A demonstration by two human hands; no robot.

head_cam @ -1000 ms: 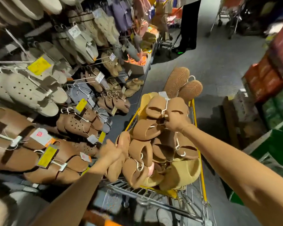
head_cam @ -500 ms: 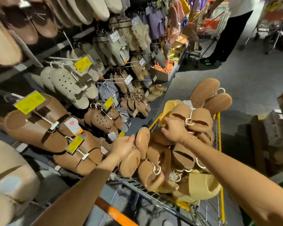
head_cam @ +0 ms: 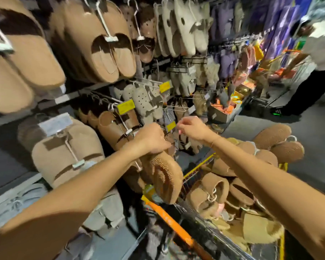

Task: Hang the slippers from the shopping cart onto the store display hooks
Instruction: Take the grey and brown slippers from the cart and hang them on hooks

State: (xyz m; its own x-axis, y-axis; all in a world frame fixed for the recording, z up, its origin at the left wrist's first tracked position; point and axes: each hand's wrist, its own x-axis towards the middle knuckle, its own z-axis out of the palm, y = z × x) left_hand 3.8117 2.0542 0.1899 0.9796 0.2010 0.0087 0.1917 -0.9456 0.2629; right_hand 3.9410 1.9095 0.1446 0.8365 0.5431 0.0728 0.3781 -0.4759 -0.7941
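While the left hand (head_cam: 154, 140) grips a tan ribbed-sole slipper pair (head_cam: 165, 177) just beside the near-left corner of the yellow-rimmed wire shopping cart (head_cam: 197, 170), it should raise the pair level so the hanger loop meets the thin metal display hook (head_cam: 174, 109) squarely. Right hand (head_cam: 192, 128), above the cart's left rim, has its fingers curled as if pinching something; blur hides what. That loop is hidden behind the left fist.
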